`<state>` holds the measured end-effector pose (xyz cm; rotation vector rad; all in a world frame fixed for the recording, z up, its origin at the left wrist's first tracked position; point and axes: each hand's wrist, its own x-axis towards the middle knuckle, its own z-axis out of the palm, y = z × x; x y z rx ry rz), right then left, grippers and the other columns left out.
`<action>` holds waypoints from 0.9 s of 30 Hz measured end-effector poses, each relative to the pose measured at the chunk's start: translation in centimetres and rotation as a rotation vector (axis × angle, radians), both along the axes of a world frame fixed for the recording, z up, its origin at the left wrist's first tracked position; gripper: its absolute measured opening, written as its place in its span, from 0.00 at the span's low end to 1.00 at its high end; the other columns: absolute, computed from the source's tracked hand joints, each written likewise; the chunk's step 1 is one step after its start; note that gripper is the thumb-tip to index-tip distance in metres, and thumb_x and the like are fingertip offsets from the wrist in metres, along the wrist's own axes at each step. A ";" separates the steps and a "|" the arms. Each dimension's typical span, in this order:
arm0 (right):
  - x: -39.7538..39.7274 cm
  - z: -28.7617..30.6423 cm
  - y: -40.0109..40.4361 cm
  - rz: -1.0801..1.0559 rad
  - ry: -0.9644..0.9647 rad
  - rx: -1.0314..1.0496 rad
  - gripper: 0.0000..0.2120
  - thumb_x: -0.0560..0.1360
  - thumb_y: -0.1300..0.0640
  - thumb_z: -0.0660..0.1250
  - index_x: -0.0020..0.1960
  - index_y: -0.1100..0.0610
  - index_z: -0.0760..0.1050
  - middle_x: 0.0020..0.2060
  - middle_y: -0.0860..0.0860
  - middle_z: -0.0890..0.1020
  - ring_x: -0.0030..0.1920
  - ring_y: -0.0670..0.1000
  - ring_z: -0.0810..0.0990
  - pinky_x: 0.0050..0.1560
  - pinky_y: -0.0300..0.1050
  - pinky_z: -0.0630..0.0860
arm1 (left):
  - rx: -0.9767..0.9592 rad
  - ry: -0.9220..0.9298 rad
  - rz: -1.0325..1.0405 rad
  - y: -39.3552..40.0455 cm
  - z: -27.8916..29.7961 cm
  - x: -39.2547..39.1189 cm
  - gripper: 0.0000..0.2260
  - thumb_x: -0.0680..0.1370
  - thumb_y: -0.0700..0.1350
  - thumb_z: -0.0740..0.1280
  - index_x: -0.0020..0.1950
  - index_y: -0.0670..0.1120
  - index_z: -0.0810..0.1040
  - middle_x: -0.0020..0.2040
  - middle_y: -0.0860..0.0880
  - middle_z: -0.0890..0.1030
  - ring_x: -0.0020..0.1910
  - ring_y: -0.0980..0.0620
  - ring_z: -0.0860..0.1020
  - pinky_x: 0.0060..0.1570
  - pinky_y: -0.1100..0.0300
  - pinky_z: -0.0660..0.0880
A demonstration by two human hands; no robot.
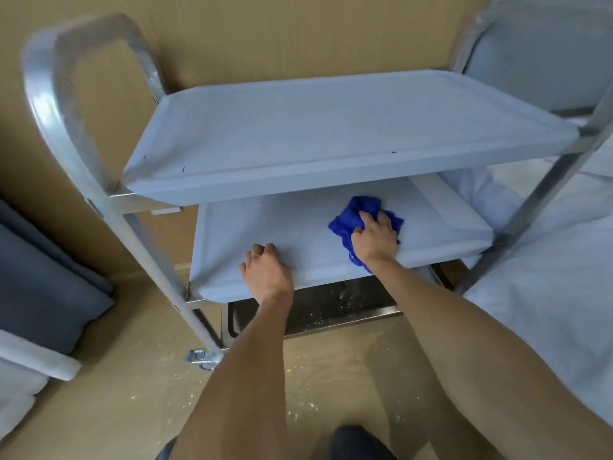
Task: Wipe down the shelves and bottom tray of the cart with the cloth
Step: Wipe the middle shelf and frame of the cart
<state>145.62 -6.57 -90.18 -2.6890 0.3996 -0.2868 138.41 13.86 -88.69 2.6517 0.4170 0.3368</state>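
Observation:
A steel cart stands before me with a pale top shelf [331, 127], a pale middle shelf [265, 227] and a dark steel bottom tray [331, 310] flecked with white specks. A crumpled blue cloth [351, 220] lies on the right part of the middle shelf. My right hand [374, 240] lies on top of the cloth with its fingers curled into it. My left hand [265, 273] rests over the front rim of the middle shelf, left of centre, fingers curled over the edge.
The cart's steel handle frame [56, 104] rises at the left and a steel post [544, 200] at the right. A caster [202, 358] sits on the dusty brown floor. Dark cushions [43, 287] lie left; white bedding [557, 293] lies right.

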 end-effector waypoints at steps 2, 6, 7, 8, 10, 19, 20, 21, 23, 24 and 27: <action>-1.3 0.1 -0.6 -0.079 0.019 0.007 0.21 0.81 0.52 0.56 0.74 0.48 0.65 0.75 0.60 0.62 0.74 0.61 0.63 0.71 0.57 0.66 | -0.029 -0.043 0.028 1.7 0.4 -2.1 0.13 0.73 0.34 0.63 0.54 0.43 0.81 0.53 0.43 0.78 0.53 0.42 0.75 0.52 0.52 0.68; -2.6 0.5 0.4 -0.117 0.112 0.039 0.25 0.83 0.48 0.53 0.79 0.47 0.56 0.79 0.62 0.51 0.79 0.62 0.52 0.76 0.59 0.57 | -0.255 -0.066 0.294 6.5 0.8 -5.3 0.09 0.73 0.40 0.63 0.50 0.44 0.81 0.48 0.42 0.80 0.50 0.39 0.78 0.46 0.53 0.73; -2.6 0.5 0.5 -0.111 0.139 0.038 0.26 0.83 0.47 0.53 0.79 0.47 0.54 0.80 0.62 0.49 0.79 0.62 0.50 0.76 0.60 0.55 | -0.320 -0.070 0.417 7.8 0.8 -6.0 0.08 0.74 0.42 0.63 0.51 0.45 0.80 0.48 0.42 0.80 0.50 0.39 0.78 0.48 0.52 0.75; -2.6 0.4 0.6 -0.104 0.159 0.041 0.27 0.83 0.46 0.53 0.80 0.47 0.52 0.80 0.61 0.48 0.79 0.62 0.49 0.76 0.61 0.54 | -0.355 -0.102 0.520 9.0 0.6 -6.5 0.09 0.76 0.44 0.62 0.52 0.44 0.78 0.49 0.41 0.79 0.51 0.39 0.77 0.49 0.50 0.76; -2.5 0.2 0.9 -0.096 0.174 0.050 0.28 0.82 0.45 0.54 0.80 0.48 0.52 0.79 0.62 0.49 0.79 0.63 0.49 0.76 0.60 0.52 | -0.331 -0.239 0.614 11.3 0.3 -6.9 0.15 0.78 0.51 0.60 0.57 0.41 0.73 0.54 0.39 0.75 0.54 0.39 0.74 0.48 0.45 0.74; 3.4 0.5 5.4 0.033 0.220 -0.044 0.28 0.82 0.45 0.54 0.79 0.51 0.54 0.79 0.62 0.50 0.78 0.65 0.50 0.75 0.61 0.55 | -0.309 -0.277 0.574 13.3 1.9 -3.0 0.16 0.84 0.52 0.56 0.56 0.39 0.65 0.48 0.37 0.79 0.44 0.34 0.80 0.39 0.49 0.69; 4.3 0.4 6.5 0.051 0.216 -0.049 0.27 0.82 0.46 0.54 0.79 0.51 0.55 0.79 0.62 0.51 0.78 0.65 0.51 0.74 0.61 0.56 | -0.293 -0.268 0.564 13.5 1.5 -3.1 0.15 0.84 0.52 0.56 0.55 0.39 0.65 0.47 0.38 0.80 0.43 0.34 0.80 0.38 0.50 0.67; 5.1 0.3 8.0 0.070 0.212 -0.053 0.27 0.82 0.46 0.55 0.79 0.51 0.55 0.78 0.62 0.51 0.77 0.64 0.51 0.74 0.61 0.57 | -0.277 -0.259 0.560 13.8 1.1 -3.1 0.15 0.84 0.53 0.56 0.54 0.40 0.65 0.47 0.38 0.80 0.43 0.35 0.80 0.37 0.51 0.67; 6.4 0.1 12.2 0.135 0.205 -0.053 0.27 0.82 0.46 0.56 0.78 0.52 0.57 0.78 0.62 0.53 0.77 0.64 0.53 0.73 0.59 0.59 | -0.270 -0.266 0.557 14.1 0.8 -2.9 0.14 0.84 0.53 0.56 0.53 0.41 0.64 0.46 0.38 0.81 0.42 0.36 0.80 0.37 0.52 0.68; 6.8 0.1 14.7 0.190 0.195 -0.048 0.26 0.81 0.46 0.56 0.78 0.52 0.58 0.77 0.62 0.55 0.76 0.63 0.54 0.72 0.58 0.59 | -0.275 -0.287 0.556 14.1 0.7 -2.7 0.14 0.83 0.53 0.56 0.53 0.41 0.64 0.46 0.38 0.80 0.41 0.36 0.80 0.37 0.51 0.69; 6.4 0.3 22.9 0.426 0.159 -0.027 0.23 0.80 0.49 0.58 0.74 0.53 0.64 0.73 0.60 0.61 0.73 0.62 0.60 0.72 0.54 0.61 | -0.283 -0.298 0.557 14.3 0.3 -2.3 0.15 0.83 0.53 0.57 0.54 0.40 0.65 0.46 0.38 0.80 0.42 0.35 0.80 0.37 0.51 0.68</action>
